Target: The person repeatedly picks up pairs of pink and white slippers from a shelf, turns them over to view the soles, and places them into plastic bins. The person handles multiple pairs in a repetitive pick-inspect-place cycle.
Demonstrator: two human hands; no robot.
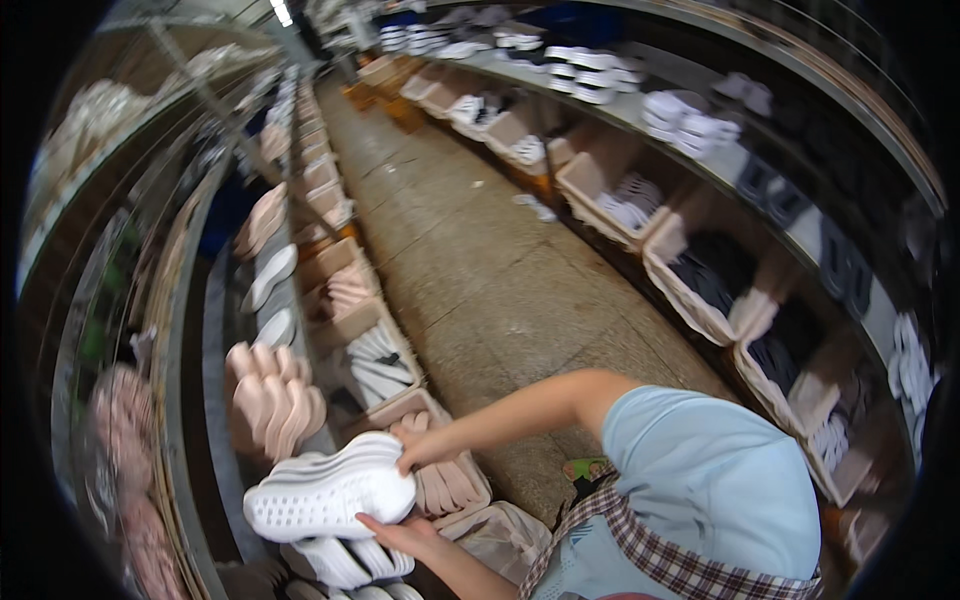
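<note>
A stack of white shoe soles [325,495] is held between both my hands, over the shelf on the left. The top sole shows rows of small holes. My right hand [415,446] grips the stack's far right end, its fingers partly hidden. Lower down, my left hand [402,538] holds the near edge, thumb against the side and the other fingers partly out of sight. Just below the stack lie more white soles [340,562]. Beyond it, pale pink soles [275,400] stand in rows on the shelf.
Under the left shelf, a row of bins holds pink soles [348,288] and white soles [378,362]. A concrete aisle [470,250] runs away from me. On its right, a long shelf carries white soles [690,122], with lined bins [600,205] below. Bagged pink pieces [122,430] sit far left.
</note>
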